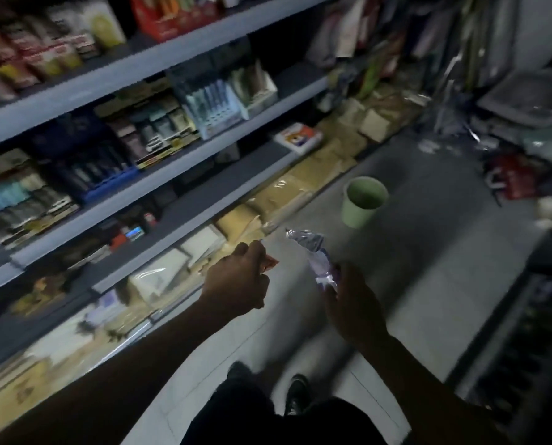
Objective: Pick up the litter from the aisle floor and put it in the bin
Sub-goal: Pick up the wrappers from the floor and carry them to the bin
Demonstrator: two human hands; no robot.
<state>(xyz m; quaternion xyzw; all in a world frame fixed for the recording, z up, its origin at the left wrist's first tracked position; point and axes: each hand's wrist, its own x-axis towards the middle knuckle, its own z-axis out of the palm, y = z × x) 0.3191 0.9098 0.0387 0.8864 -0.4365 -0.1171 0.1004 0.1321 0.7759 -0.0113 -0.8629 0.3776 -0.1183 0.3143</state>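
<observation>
A pale green bin point(361, 203) stands open on the grey aisle floor, ahead of both hands. My left hand point(239, 281) is curled round a small red scrap of litter point(270, 262) whose corner sticks out past my fingers. My right hand point(348, 300) grips a crumpled purple and silver wrapper point(313, 252) by its lower end, the upper end pointing toward the bin. Both hands hover above the floor, short of the bin. The view is blurred by motion.
Grey shelves point(159, 130) stocked with boxed goods run along the left, with brown packets point(300, 181) stacked at floor level. Bagged goods and a red item point(512, 178) crowd the far right. A dark rack point(525, 348) stands at right. My shoes point(295, 393) show below.
</observation>
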